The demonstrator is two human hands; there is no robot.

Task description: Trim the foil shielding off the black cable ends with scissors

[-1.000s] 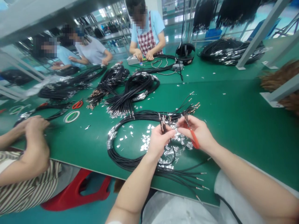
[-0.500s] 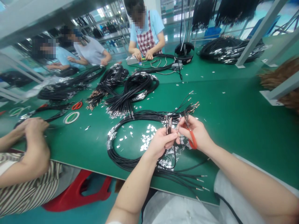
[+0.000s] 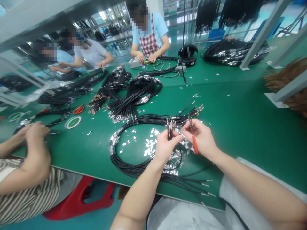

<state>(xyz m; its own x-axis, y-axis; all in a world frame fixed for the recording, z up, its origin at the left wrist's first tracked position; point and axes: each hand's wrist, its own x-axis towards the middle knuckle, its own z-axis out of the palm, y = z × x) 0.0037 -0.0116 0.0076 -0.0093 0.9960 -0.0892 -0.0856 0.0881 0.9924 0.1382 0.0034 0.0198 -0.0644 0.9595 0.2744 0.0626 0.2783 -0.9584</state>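
Observation:
My left hand (image 3: 166, 147) pinches a small bunch of black cable ends (image 3: 169, 128) with metal-tipped terminals, held upright. My right hand (image 3: 198, 137) is shut on red-handled scissors (image 3: 195, 144), their blades (image 3: 190, 124) pointing up beside the cable ends. The two hands nearly touch. Below them lies a large coil of black cables (image 3: 124, 159) on the green bench mat (image 3: 240, 127), its loose ends fanning out at both sides. Silver foil scraps (image 3: 150, 147) are scattered inside the coil, partly hidden under my hands.
Several black cable bundles (image 3: 134, 95) lie further up the mat, with orange scissors (image 3: 79, 110) and a tape roll (image 3: 72, 122) nearby. A co-worker's hands (image 3: 33, 132) rest on cables at left. Another person (image 3: 148, 35) works at the far end. A red stool (image 3: 81, 201) stands below.
My left hand has moved right, closer to my right hand, and the cable ends now stand more upright. The scissors have turned from slanted to nearly vertical.

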